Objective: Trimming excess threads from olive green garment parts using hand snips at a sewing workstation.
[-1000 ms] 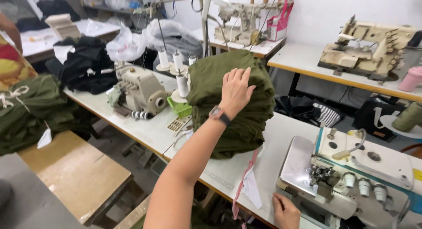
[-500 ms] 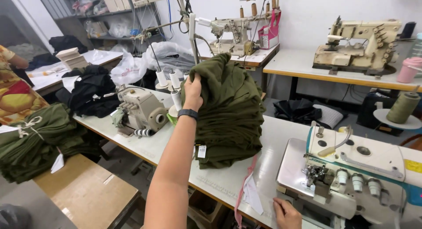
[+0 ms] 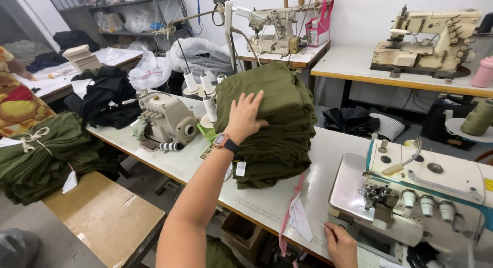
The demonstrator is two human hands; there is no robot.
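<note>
A tall stack of folded olive-green fabric (image 3: 280, 129) sits on the white sewing table (image 3: 328, 155). My left hand (image 3: 245, 115) lies flat on the upper left side of the stack, fingers spread; a watch is on that wrist. My right hand (image 3: 340, 245) rests at the table's front edge, next to the white overlock sewing machine (image 3: 421, 196), with its fingers curled on the edge and nothing visible in it. A strip of pink tape with white paper tags (image 3: 295, 216) hangs from under the stack over the table front.
A beige sewing machine (image 3: 164, 119) and white thread cones (image 3: 205, 93) stand left of the stack. A tied bundle of green fabric (image 3: 46, 155) lies on a low wooden bench (image 3: 102, 216) at the left. Black cloth (image 3: 105, 98), other machines and a person's patterned sleeve (image 3: 18, 103) are beyond.
My left hand slid from the top of the stack down to its left side. The view shifted right and the stack now sits more upright.
</note>
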